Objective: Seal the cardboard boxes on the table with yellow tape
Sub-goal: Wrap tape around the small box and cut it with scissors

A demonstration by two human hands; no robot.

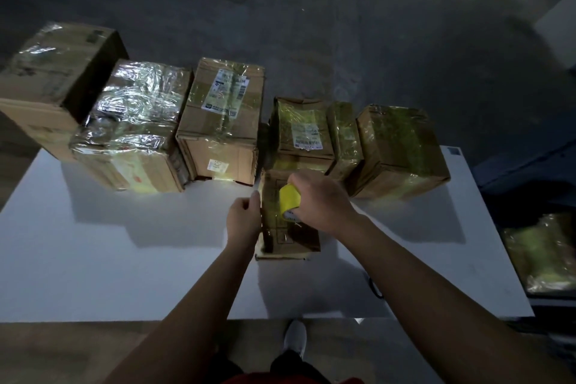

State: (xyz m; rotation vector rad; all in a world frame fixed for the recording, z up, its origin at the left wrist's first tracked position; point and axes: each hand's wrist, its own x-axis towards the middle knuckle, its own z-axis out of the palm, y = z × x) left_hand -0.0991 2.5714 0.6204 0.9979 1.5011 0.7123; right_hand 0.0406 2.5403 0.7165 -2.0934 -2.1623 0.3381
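Packing room, taped boxes [221, 121], concrete floor [311, 25]

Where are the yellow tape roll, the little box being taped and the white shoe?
yellow tape roll [289, 199]: head view, on its yellow outer band.
small cardboard box [291, 240]: head view, on the near end of its top.
white shoe [295, 335]: head view, on its toe.

No writing can be read. The middle box [221, 121] carries a top label [226, 89] and a front sticker [213, 164] (both blurred). The smaller box [290, 115] to its right bears an equally illegible white label [307, 135].
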